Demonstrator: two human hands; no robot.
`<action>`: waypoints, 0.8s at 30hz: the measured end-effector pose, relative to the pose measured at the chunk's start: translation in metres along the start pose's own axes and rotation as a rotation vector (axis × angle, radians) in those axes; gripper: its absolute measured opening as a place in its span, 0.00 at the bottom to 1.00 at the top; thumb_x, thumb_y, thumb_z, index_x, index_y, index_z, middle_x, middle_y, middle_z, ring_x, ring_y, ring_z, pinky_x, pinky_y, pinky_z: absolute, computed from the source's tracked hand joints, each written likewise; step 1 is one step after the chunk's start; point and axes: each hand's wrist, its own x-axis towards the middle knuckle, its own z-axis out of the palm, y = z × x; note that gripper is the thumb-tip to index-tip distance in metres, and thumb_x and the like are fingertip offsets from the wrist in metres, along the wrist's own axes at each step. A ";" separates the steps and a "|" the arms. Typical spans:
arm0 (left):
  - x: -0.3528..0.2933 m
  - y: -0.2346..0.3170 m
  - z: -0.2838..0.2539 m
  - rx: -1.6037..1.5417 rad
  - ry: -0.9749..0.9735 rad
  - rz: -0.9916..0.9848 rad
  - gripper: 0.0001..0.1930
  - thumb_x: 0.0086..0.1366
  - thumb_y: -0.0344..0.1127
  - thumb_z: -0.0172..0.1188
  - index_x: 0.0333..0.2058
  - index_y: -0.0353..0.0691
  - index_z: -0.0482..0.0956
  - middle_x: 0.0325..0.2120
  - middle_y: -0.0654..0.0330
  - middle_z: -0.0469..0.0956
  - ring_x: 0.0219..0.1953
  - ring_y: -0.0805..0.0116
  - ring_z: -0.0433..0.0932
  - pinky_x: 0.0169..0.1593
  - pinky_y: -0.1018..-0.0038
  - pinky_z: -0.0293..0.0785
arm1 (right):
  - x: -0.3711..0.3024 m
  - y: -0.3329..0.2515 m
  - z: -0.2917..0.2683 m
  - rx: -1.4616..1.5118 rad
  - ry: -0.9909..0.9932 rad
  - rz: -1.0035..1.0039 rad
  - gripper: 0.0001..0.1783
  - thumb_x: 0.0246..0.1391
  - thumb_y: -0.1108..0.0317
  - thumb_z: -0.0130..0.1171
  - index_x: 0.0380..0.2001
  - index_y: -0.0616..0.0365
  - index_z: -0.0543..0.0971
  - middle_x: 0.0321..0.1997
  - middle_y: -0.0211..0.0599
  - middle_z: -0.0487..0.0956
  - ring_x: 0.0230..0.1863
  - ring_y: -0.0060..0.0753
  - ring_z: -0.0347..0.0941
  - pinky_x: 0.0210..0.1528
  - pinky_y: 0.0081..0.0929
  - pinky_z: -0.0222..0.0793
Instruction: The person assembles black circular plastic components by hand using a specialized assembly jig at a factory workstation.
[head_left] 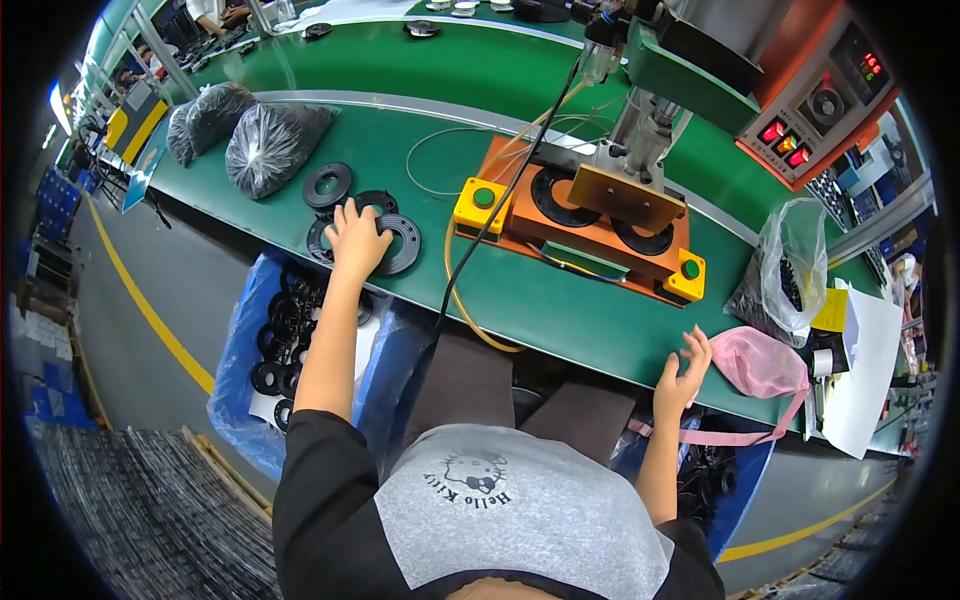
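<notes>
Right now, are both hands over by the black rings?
No, the left hand is at the black rings, but the right hand is beside the pink mesh pouch.

Grey shirt (540, 520) with 2 black sleeves (318, 490) — loose, leaving the forearms bare — and a dark neckline. On its front, 1 black cartoon print (475, 470) with curved lettering. Dark brownish trousers (465, 390); 2 bare hands (357, 240).

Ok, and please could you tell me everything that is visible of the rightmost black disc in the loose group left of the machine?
The disc is round and black, with a central hole and concentric rings on its upper face; it looks like plastic. It lies, seemingly flat, on the green tabletop, near the front edge. The left grip hides part of its left side; whether they touch is unclear. Other black discs lie leftward.
</notes>
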 end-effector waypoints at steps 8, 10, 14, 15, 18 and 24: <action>0.009 0.007 0.009 0.008 0.111 0.113 0.17 0.45 0.35 0.62 0.36 0.37 0.72 0.38 0.54 0.68 0.45 0.54 0.67 0.44 0.52 0.63 | -0.008 0.003 0.004 0.006 0.029 -0.011 0.18 0.39 0.83 0.47 0.38 0.62 0.71 0.49 0.44 0.68 0.48 0.39 0.64 0.42 0.24 0.62; 0.009 0.005 0.009 -0.037 0.094 0.139 0.18 0.45 0.35 0.62 0.36 0.38 0.72 0.38 0.55 0.68 0.44 0.55 0.67 0.44 0.53 0.61 | -0.008 0.002 0.005 -0.008 0.028 -0.029 0.17 0.40 0.83 0.47 0.38 0.63 0.71 0.48 0.44 0.68 0.47 0.37 0.64 0.41 0.22 0.61; 0.009 0.003 0.008 -0.067 0.147 0.219 0.18 0.47 0.34 0.61 0.38 0.38 0.69 0.36 0.55 0.68 0.44 0.55 0.67 0.45 0.55 0.59 | -0.009 0.003 0.005 -0.004 0.035 -0.027 0.17 0.39 0.83 0.47 0.37 0.63 0.71 0.48 0.44 0.69 0.46 0.37 0.64 0.40 0.22 0.61; 0.011 0.001 0.010 -0.067 0.149 0.222 0.18 0.47 0.34 0.61 0.38 0.38 0.69 0.36 0.55 0.68 0.44 0.55 0.67 0.45 0.55 0.59 | -0.009 0.003 0.005 -0.004 0.039 -0.029 0.17 0.39 0.83 0.47 0.37 0.63 0.71 0.48 0.43 0.69 0.46 0.37 0.64 0.40 0.22 0.61; 0.015 -0.002 0.014 -0.069 0.166 0.234 0.19 0.47 0.35 0.62 0.38 0.39 0.70 0.37 0.56 0.68 0.44 0.56 0.68 0.44 0.54 0.59 | -0.010 0.004 0.007 -0.002 0.043 -0.031 0.17 0.39 0.83 0.47 0.37 0.63 0.71 0.47 0.43 0.69 0.46 0.37 0.64 0.40 0.22 0.61; 0.024 0.008 0.010 0.111 0.113 0.218 0.18 0.49 0.36 0.59 0.39 0.38 0.68 0.36 0.55 0.71 0.43 0.56 0.70 0.42 0.55 0.64 | -0.009 0.002 0.006 0.017 0.040 -0.039 0.16 0.39 0.83 0.46 0.36 0.63 0.72 0.47 0.43 0.69 0.45 0.36 0.65 0.39 0.22 0.61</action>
